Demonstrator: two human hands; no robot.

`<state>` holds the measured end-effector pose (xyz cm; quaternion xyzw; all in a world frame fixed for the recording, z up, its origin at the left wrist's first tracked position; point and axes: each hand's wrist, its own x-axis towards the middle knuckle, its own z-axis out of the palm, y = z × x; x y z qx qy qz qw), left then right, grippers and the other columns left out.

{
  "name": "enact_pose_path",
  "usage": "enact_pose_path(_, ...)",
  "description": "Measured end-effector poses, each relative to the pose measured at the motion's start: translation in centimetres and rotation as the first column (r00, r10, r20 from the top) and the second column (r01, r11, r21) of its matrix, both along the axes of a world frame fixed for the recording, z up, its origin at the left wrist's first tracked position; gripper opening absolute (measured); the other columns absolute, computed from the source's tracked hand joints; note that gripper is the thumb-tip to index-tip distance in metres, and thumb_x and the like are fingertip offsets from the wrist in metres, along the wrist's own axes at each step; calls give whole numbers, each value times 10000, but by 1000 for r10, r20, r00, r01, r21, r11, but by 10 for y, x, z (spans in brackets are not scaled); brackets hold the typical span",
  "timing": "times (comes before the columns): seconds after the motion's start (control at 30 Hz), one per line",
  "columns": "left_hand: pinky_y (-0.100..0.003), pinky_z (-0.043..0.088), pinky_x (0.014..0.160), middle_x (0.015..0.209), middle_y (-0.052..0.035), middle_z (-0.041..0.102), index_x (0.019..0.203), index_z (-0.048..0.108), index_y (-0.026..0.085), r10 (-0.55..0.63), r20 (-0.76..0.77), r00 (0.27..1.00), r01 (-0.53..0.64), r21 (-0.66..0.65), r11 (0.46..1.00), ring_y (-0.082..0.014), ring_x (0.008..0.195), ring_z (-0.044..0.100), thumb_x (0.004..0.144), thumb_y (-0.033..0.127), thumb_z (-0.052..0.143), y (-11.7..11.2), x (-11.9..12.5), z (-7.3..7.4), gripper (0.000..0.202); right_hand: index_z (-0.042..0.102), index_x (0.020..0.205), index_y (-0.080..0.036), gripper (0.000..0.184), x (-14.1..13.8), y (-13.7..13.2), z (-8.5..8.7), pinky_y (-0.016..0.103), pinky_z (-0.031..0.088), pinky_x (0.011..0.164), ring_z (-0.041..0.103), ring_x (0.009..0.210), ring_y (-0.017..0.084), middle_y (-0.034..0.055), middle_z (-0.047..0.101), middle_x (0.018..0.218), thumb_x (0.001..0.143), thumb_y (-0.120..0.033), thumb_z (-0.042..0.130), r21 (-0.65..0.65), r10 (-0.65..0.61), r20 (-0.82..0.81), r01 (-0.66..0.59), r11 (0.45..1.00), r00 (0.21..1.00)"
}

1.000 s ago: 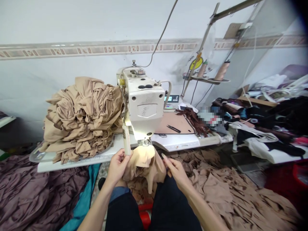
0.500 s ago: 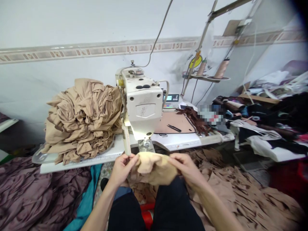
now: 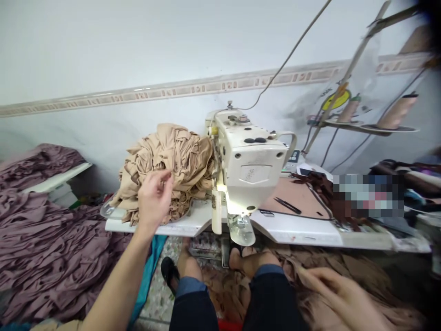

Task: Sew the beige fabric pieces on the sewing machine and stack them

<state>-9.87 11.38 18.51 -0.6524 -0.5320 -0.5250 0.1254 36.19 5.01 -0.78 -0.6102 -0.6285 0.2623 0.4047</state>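
Note:
My left hand [image 3: 154,196] is raised in front of the heap of tan fabric pieces [image 3: 172,158] stacked on the left of the sewing table [image 3: 193,223]. Its fingers are loosely apart and hold nothing. My right hand [image 3: 339,294] is low at the right, blurred, fingers stretched over the tan fabric on the floor [image 3: 365,271], empty. The white sewing machine [image 3: 248,170] stands between them with its lamp lit over the bare presser foot [image 3: 241,225]. My knees in dark trousers [image 3: 272,299] are under the table.
Mauve fabric [image 3: 41,248] lies piled on the left floor and shelf. A teal cloth [image 3: 151,266] hangs beside the table. Scissors [image 3: 287,205] rest on a brown mat right of the machine. Thread cones [image 3: 396,112] stand on a rack. Dark clutter fills the right.
Both hands let go of the tan piece held at the needle. The left hand rose toward the tan heap; the right dropped to the floor pile. The view swung left.

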Motion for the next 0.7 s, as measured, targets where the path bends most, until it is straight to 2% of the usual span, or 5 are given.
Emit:
enact_pose_path(0.13, -498, 445, 1167, 1362, -197, 706, 1389, 649, 106, 129, -165, 978, -141, -63, 988, -337, 1329, 613, 1038, 349, 551, 47, -24, 46, 438, 771, 680, -240, 474, -79, -17, -26, 352, 541, 675, 723, 716, 288, 94, 762, 736, 931, -618, 633, -150, 356, -16, -355, 923, 934)
enact_pose_path(0.33, -428, 593, 896, 895, -88, 788, 1014, 753, 90, 115, -192, 975, -188, -419, 888, -267, 880, 745, 870, 458, 751, 82, -42, 94, 395, 751, 742, -215, 259, -137, -45, -29, 303, 441, 705, 714, 793, 228, 50, 745, 826, 961, -328, 671, -241, 546, 19, -526, 815, 838)
enact_pose_path(0.47, -358, 540, 821, 949, -72, 766, 1074, 688, -29, 224, -26, 974, -225, -162, 961, -237, 981, 763, 982, 403, 554, 79, -47, 125, 462, 749, 752, -207, 235, -144, -52, -25, 296, 431, 716, 708, 796, 216, 45, 734, 837, 965, -262, 665, -255, 578, 10, -557, 791, 816)
enact_pose_path(0.57, -340, 581, 846, 1067, -38, 788, 1074, 673, 110, 211, 125, 970, -230, 170, 958, -200, 1025, 760, 994, 331, 660, 55, -41, 140, 235, 734, 727, -204, 268, -149, -56, -17, 292, 431, 710, 696, 781, 210, 41, 717, 817, 976, -261, 655, -229, 568, -21, -557, 798, 823)
enact_pose_path(0.7, -312, 596, 780, 1072, -8, 758, 1142, 677, 212, 168, 78, 983, -183, 276, 943, -161, 922, 741, 1010, 461, 688, -9, -7, 123, 283, 722, 694, -203, 379, -158, -67, 3, 283, 420, 645, 665, 706, 188, 31, 688, 763, 1014, -399, 672, -161, 543, -119, -556, 816, 831)
